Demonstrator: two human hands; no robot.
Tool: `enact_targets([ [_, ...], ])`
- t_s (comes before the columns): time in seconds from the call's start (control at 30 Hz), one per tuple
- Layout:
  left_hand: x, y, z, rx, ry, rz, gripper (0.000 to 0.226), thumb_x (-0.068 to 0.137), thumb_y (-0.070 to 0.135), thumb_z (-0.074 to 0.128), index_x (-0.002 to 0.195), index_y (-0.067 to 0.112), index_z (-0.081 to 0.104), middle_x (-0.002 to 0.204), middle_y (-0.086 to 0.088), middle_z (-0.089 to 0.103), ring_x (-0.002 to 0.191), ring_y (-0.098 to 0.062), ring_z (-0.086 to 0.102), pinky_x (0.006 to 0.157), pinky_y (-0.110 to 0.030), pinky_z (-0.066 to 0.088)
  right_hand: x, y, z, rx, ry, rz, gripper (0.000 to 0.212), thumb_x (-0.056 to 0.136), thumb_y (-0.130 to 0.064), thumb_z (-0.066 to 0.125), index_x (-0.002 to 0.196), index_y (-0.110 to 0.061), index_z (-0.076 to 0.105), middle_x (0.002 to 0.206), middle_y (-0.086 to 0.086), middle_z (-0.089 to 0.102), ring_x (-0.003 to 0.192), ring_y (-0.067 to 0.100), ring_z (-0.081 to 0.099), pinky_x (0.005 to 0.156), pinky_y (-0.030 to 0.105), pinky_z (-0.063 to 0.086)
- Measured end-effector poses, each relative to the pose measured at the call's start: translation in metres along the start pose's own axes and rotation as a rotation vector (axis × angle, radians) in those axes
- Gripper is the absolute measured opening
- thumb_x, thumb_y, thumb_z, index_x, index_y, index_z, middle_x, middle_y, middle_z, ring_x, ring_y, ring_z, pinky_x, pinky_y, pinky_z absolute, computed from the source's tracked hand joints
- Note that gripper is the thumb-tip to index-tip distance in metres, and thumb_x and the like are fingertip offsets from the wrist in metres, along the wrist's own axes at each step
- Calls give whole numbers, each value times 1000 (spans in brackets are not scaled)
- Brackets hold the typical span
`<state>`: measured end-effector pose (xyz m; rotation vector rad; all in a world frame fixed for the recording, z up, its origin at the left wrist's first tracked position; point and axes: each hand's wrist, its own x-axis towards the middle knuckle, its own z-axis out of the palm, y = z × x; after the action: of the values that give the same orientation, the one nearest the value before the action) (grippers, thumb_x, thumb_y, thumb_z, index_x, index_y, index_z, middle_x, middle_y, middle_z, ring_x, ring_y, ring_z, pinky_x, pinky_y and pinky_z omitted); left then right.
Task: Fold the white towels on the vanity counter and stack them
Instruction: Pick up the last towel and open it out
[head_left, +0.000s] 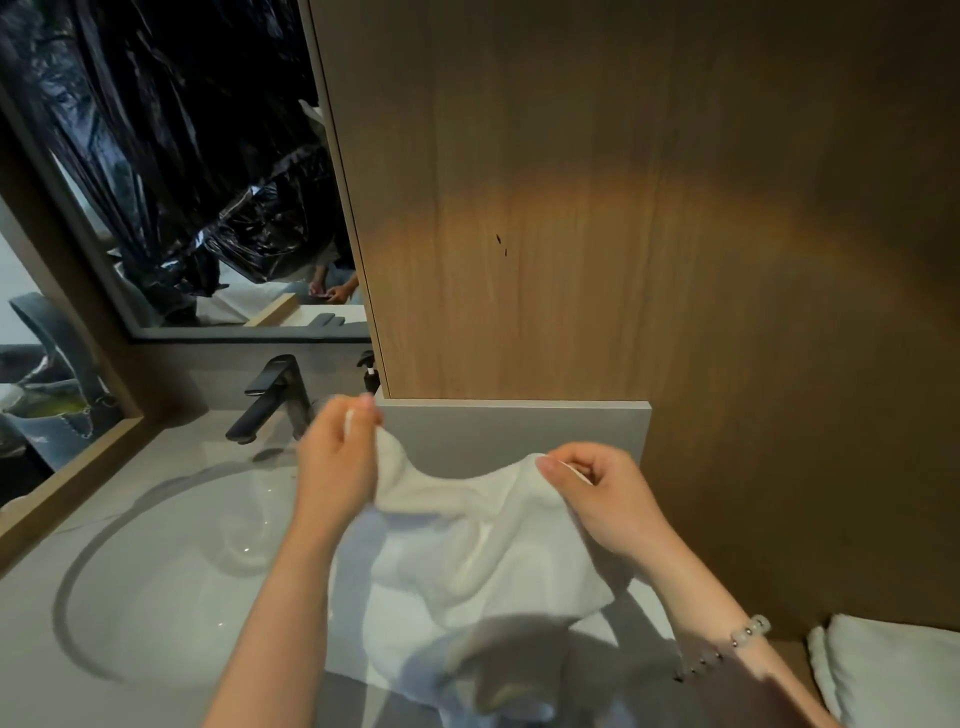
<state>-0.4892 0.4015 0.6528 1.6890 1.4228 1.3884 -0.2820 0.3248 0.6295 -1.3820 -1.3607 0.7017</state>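
A white towel (483, 545) hangs in the air over the vanity counter (171, 457), held up by its top edge. My left hand (337, 457) pinches the towel's left corner just in front of the tap. At the right corner, my right hand (602, 493) pinches the edge between thumb and fingers. The cloth sags between both hands and drapes down. Beneath it, more white towel cloth (395, 654) lies spread on the counter, partly in my arms' shadow.
A round white sink (171, 571) fills the counter's left, with a black tap (275, 400) behind it. A soap pump (368, 371) stands by the wooden wall panel (623, 208). A mirror (182, 182) hangs at the upper left. White pillows (893, 670) lie at the lower right.
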Motion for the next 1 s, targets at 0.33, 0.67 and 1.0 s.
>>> enact_targets([
  [0.33, -46, 7, 62, -59, -379, 177, 38, 82, 59, 31, 86, 36, 61, 90, 18, 66, 87, 3, 60, 82, -22, 44, 13, -12, 29, 66, -4, -99, 24, 91, -9, 56, 78, -20, 72, 72, -12, 68, 71, -3, 60, 69, 16, 44],
  [0.67, -39, 2, 60, 275, -270, 285, 34, 88, 45, 27, 58, 29, 31, 54, 9, 42, 65, -14, 43, 68, -33, 26, 8, 3, 20, -114, -30, -146, 15, 91, -14, 58, 94, -25, 69, 73, -26, 62, 78, -1, 59, 71, 10, 43],
  [1.0, -13, -16, 22, 336, -77, 103, 42, 98, 35, 35, 58, 26, 29, 56, 7, 39, 63, -19, 41, 73, -37, 30, 7, 26, -5, -242, -30, -41, 22, 90, -18, 60, 74, -32, 61, 76, -23, 62, 75, -7, 57, 67, 6, 37],
])
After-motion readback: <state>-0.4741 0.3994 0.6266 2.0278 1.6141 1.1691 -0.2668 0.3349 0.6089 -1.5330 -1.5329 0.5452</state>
